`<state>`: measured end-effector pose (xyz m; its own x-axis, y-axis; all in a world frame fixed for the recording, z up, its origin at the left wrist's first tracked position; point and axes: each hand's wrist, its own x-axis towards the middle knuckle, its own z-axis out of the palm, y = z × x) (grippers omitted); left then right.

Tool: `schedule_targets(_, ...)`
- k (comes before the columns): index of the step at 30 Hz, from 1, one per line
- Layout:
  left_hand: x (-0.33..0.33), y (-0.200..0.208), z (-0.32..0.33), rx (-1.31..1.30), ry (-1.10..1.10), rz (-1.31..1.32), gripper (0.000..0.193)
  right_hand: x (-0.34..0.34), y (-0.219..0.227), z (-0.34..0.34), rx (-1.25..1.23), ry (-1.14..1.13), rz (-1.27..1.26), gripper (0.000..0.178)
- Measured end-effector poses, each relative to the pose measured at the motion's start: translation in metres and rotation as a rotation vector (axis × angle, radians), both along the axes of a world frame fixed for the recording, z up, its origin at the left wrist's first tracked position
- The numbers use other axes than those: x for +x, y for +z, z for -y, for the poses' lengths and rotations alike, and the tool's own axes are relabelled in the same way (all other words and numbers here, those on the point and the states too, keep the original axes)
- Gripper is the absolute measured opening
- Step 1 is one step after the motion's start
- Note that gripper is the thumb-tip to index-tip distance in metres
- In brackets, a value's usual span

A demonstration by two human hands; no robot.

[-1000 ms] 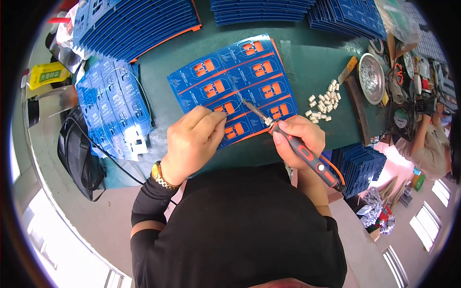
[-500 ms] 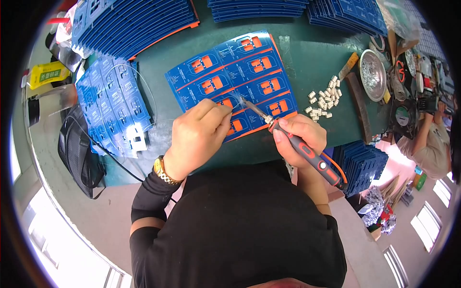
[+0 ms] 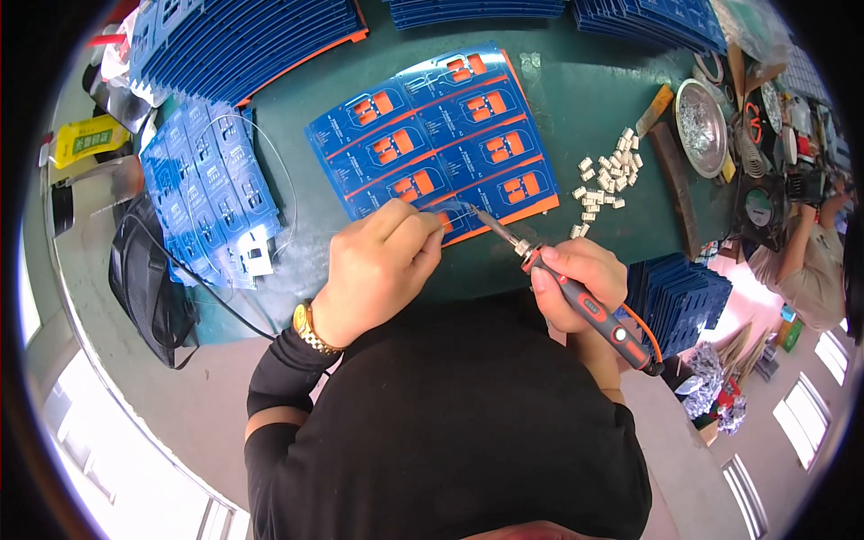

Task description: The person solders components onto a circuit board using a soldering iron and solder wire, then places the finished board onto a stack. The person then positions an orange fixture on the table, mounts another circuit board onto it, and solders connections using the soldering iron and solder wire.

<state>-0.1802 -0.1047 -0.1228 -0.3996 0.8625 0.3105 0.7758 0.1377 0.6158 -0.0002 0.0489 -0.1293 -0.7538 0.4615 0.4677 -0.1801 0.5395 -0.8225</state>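
A blue circuit board panel (image 3: 423, 135) with orange patches lies on the green table (image 3: 585, 99) in front of me. My right hand (image 3: 580, 279) grips a black and red soldering iron (image 3: 594, 310), its metal tip resting on the panel's near edge. My left hand (image 3: 378, 265) is closed beside that spot, its fingers pinching a thin wire of solder that runs to the tip. A gold watch (image 3: 309, 328) sits on my left wrist.
Stacks of blue boards (image 3: 243, 36) line the back and left (image 3: 202, 198). Small white connectors (image 3: 607, 175) lie scattered right of the panel, near a round metal dish (image 3: 702, 126). More boards (image 3: 675, 297) stand at my right. Another person (image 3: 810, 261) works at far right.
Both hands have stayed at the panel's near edge. The iron tip and my left fingers shifted slightly along that edge.
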Motion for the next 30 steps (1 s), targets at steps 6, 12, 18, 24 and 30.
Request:
schedule_targets(6, 0.007, -0.001, -0.002, -0.029, 0.016, -0.059, 0.013, 0.0, -0.004, 0.001, 0.047, -0.019, -0.011, 0.024)
schedule_targets(12, 0.014, -0.002, -0.006, -0.041, 0.06, -0.073, 0.012, 0.003, -0.008, 0.001, 0.037, -0.014, -0.05, 0.028)
schedule_targets(18, 0.018, -0.003, -0.007, -0.031, 0.051, -0.08, 0.011, 0.008, -0.006, 0.002, 0.051, 0.011, -0.024, 0.031)
schedule_targets(24, 0.021, -0.001, -0.009, -0.032, 0.09, -0.07, 0.01, 0.008, -0.006, 0.002, 0.012, 0.005, -0.041, 0.029)
schedule_targets(30, 0.022, 0.0, -0.008, -0.064, 0.036, -0.021, 0.011, 0.01, -0.006, 0.003, 0.001, 0.003, -0.041, 0.028)
